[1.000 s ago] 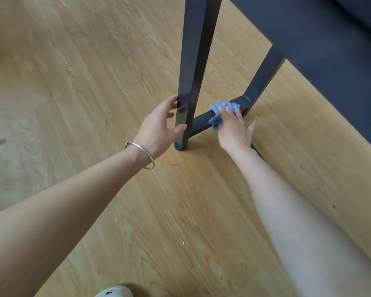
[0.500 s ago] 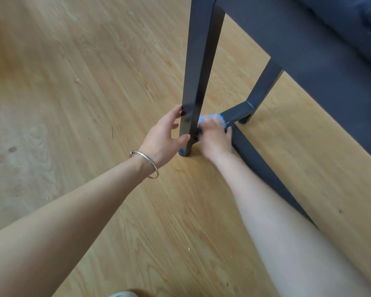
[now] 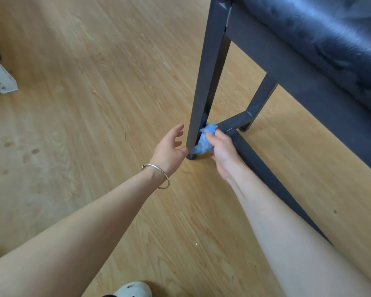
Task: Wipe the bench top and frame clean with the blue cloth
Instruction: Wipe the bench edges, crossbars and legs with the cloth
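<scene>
A dark bench with a padded black top (image 3: 321,31) stands at the upper right on a dark frame. Its near leg (image 3: 210,71) comes down to the floor in the middle of the view. My right hand (image 3: 223,153) grips a crumpled blue cloth (image 3: 205,140) and presses it against the bottom of that leg, where the low crossbar (image 3: 234,122) joins it. My left hand (image 3: 169,146) is beside the leg on its left, fingers spread, thumb touching the leg near its foot. A silver bangle (image 3: 159,176) circles the left wrist.
Light wooden floor (image 3: 94,103) with small crumbs and faint stains spreads to the left. A long low frame rail (image 3: 272,181) runs toward me under my right forearm. A white bracket-like object (image 3: 0,76) lies at the far left. A white shoe toe (image 3: 133,289) shows at the bottom.
My right hand has slid the cloth along the crossbar from its far end to the base of the near leg. My left hand's fingers have loosened off the leg.
</scene>
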